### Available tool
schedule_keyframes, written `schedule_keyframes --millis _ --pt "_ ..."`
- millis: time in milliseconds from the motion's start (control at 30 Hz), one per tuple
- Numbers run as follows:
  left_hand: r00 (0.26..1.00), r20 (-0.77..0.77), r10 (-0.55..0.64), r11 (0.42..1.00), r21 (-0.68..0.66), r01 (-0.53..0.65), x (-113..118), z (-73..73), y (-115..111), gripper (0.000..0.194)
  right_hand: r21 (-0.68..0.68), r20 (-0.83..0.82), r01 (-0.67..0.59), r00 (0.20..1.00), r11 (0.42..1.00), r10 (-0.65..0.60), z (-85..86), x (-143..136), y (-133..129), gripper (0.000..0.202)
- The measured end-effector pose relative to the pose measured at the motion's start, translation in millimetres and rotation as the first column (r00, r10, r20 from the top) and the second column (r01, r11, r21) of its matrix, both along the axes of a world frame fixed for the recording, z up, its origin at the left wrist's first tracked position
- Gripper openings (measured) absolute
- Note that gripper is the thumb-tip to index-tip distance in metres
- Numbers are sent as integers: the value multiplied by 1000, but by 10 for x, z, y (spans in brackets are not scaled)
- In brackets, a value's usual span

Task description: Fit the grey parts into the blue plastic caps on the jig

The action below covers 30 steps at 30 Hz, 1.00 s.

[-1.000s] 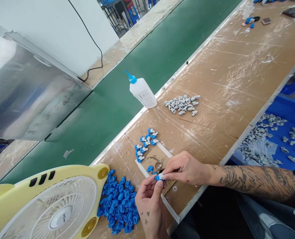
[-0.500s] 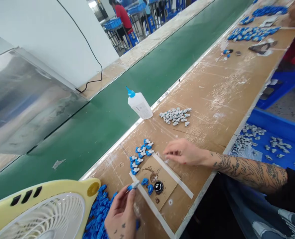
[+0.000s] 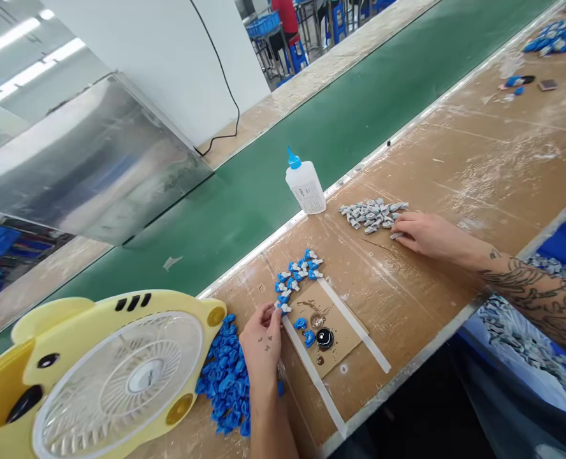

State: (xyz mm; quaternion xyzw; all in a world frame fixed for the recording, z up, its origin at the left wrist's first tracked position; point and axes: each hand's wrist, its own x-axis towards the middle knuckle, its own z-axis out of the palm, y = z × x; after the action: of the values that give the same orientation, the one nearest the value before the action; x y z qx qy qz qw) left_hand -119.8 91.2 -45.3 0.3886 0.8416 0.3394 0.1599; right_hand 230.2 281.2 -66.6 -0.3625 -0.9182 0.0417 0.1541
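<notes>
My left hand (image 3: 262,338) reaches to the near end of a cluster of joined blue-and-white pieces (image 3: 294,279). Its thumb and forefinger pinch a small blue-and-white piece (image 3: 285,308) there, low over the table. At the near edge of a pile of small grey pieces (image 3: 370,214), my right hand (image 3: 429,236) is closed, with a grey piece (image 3: 396,235) at its fingertips. Two loose blue pieces (image 3: 301,323) lie on a brown card (image 3: 345,357), beside a small round pot of dark, glossy liquid (image 3: 325,338).
A heap of blue pieces (image 3: 228,376) lies beside a yellow animal-shaped fan (image 3: 216,315). A white bottle with blue nozzle (image 3: 306,188) stands by the green conveyor belt (image 3: 264,178). Strips of white tape (image 3: 354,325) edge the card. Bags of grey pieces (image 3: 526,338) sit below the table at right.
My left hand has brought the blue-and-white piece forward to the cluster's end. My right hand has gone from beside the taped card to the grey pile. The view has shifted left.
</notes>
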Motion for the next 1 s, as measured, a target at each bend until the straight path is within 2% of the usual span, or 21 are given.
schedule_keyframes --millis 67,167,233,333,433,533,700,933,1000 --pt "998 -64 12 1000 17 -11 2 29 -55 38 -2 32 -25 999 1000 25 -7 -21 24 20" --pt "985 -170 8 1000 22 -5 -106 119 -259 37 -23 22 -32 999 999 33 1 -31 12 24" --pt "948 -301 -102 995 -39 94 -237 180 -433 33 -74 -27 -39 999 997 37 20 -44 -41 26" --pt "815 -466 -344 936 -235 261 -412 231 -623 30 -197 -157 -80 986 977 49 66 -119 -179 26" --pt "748 -488 -450 882 -372 289 -476 232 -646 29 -303 -295 -142 954 942 49 109 -269 -350 24" --pt "741 -493 -456 871 -417 259 -465 214 -553 29 -356 -376 -217 924 909 73 136 -435 -506 22" --pt "747 -489 -451 870 -428 244 -440 204 -393 29 -359 -445 -313 886 879 133 179 -586 -655 20" --pt "776 -464 -426 887 -384 257 -414 198 -344 26 -349 -458 -318 879 882 135 174 -607 -698 19" --pt "796 -462 -391 910 -322 260 -429 212 -376 24 -359 -469 -327 873 874 134 160 -622 -713 17"
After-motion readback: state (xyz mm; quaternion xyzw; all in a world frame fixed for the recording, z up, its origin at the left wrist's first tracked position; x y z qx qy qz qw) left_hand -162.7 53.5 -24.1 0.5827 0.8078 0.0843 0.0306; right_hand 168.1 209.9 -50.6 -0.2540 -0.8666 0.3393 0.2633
